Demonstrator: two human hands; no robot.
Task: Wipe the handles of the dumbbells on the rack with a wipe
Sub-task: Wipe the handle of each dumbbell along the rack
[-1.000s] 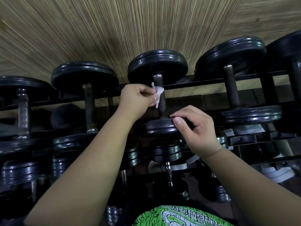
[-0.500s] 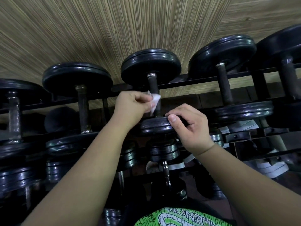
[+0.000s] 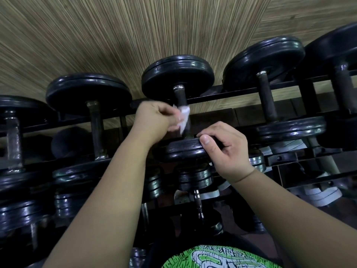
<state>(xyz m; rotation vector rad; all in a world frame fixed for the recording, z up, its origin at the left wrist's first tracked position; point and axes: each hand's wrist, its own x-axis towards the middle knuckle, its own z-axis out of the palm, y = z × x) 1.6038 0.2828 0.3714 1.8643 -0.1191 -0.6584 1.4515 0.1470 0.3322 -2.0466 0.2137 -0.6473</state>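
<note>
A black dumbbell [image 3: 177, 76] lies front to back on the top rail of the rack [image 3: 241, 93], in the middle of the view. My left hand [image 3: 154, 120] pinches a small white wipe [image 3: 183, 117] and presses it against the lower half of that dumbbell's dark handle [image 3: 179, 97]. The hand and wipe are blurred. My right hand [image 3: 226, 149] grips the rim of the dumbbell's near plate [image 3: 183, 149], thumb on top. Other black dumbbells [image 3: 270, 60] rest on either side in the same row.
A dumbbell with a worn metal handle [image 3: 96, 128] sits just to the left, another [image 3: 13, 140] at the far left. Lower shelves hold smaller chrome-trimmed dumbbells [image 3: 195, 178]. A striped brown wall [image 3: 135, 31] rises behind the rack.
My left hand slid the wipe down the handle toward the near plate and is now moving on its lower half. My right hand kept its grip on the near plate.
</note>
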